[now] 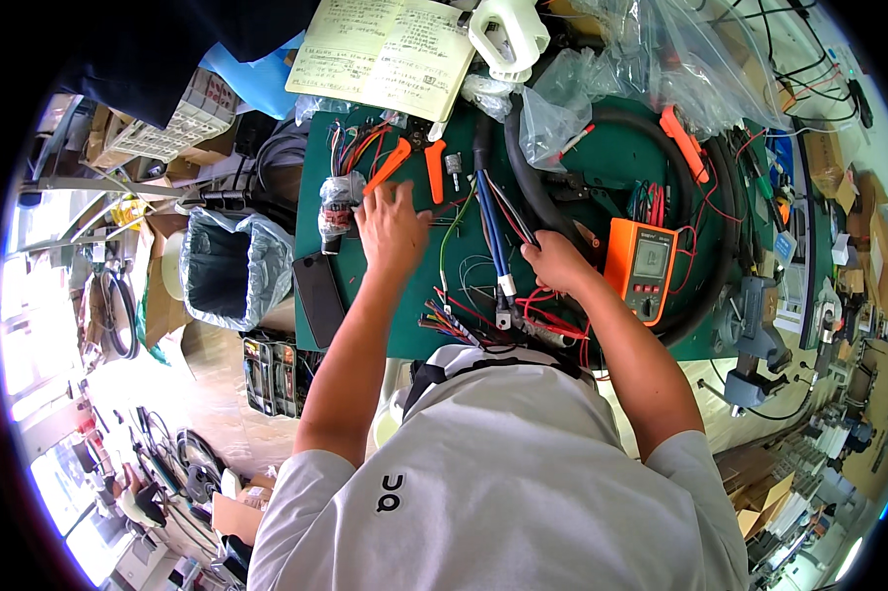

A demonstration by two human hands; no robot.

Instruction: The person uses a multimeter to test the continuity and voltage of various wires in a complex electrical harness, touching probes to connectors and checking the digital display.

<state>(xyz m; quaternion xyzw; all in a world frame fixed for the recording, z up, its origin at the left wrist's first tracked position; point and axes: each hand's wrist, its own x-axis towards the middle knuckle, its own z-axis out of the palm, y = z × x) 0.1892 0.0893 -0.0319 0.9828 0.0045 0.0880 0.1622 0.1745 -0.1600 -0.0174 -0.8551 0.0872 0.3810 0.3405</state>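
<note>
My left hand (393, 232) is over the left part of the green work mat, fingers spread. Its fingertips reach the lower end of an orange handle on a hand tool (389, 165); whether they touch it I cannot tell. Beside that hand stands a taped connector (338, 205) with a bundle of coloured wires. My right hand (558, 262) is closed around a thin dark wire (515, 219) that branches from a thick black cable (481, 143). Thick blue wires (493, 231) from the same cable run down to metal lugs (504, 319). A green-yellow wire (452, 236) lies between my hands.
An orange multimeter (641, 271) sits right of my right hand, with red leads. A phone (318, 300) lies at the mat's left edge. An open notebook (380, 54) and plastic bags (680, 69) fill the far side. A lined bin (235, 268) stands left; a vise (759, 320) is right.
</note>
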